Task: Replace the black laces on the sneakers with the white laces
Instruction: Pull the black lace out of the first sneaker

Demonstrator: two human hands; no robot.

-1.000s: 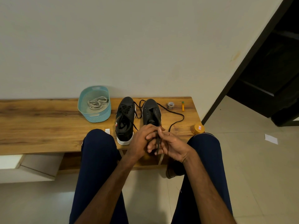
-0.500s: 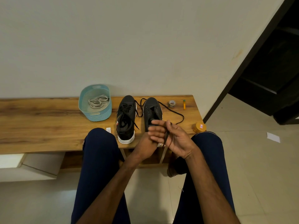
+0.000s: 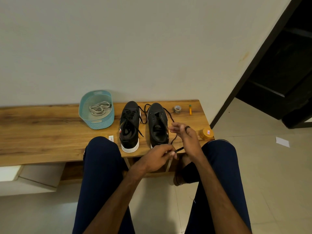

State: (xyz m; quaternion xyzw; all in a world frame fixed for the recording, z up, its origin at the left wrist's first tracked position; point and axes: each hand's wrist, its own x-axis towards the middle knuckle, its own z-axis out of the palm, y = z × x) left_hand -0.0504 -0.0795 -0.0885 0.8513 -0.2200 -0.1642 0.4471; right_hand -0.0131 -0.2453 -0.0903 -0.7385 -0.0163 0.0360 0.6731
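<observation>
A loose black lace (image 3: 179, 149) stretches between two bare hands, just above the near edge of a long wooden worktop (image 3: 42, 132). The left hand (image 3: 157, 157) pinches one part of the lace between thumb and fingers (image 3: 169, 152). The right hand (image 3: 188, 137), held a little higher and farther away, has its fingers (image 3: 175, 128) curled around another part of the lace and wears a dark ring. From the right hand, the lace trails back across the worktop and loops behind the toe of the right black sneaker (image 3: 157, 125). This sneaker's visible eyelets look empty.

Just beside it, toe pointing at the wall, stands the left black sneaker (image 3: 130, 127) with a white sole; it is laced in black. To its left sits a teal oval plastic basket (image 3: 98, 123) holding a bundle of white laces (image 3: 99, 108).

Right of the sneakers, near the wall, lie a small roll of tape (image 3: 177, 108) and a short orange stick (image 3: 190, 110). A yellow-lidded jar (image 3: 207, 133) stands at the worktop's right corner. Knees in dark blue trousers (image 3: 101, 157) reach the worktop's front edge. A white scrap of paper (image 3: 282, 141) lies on the tiled floor.
</observation>
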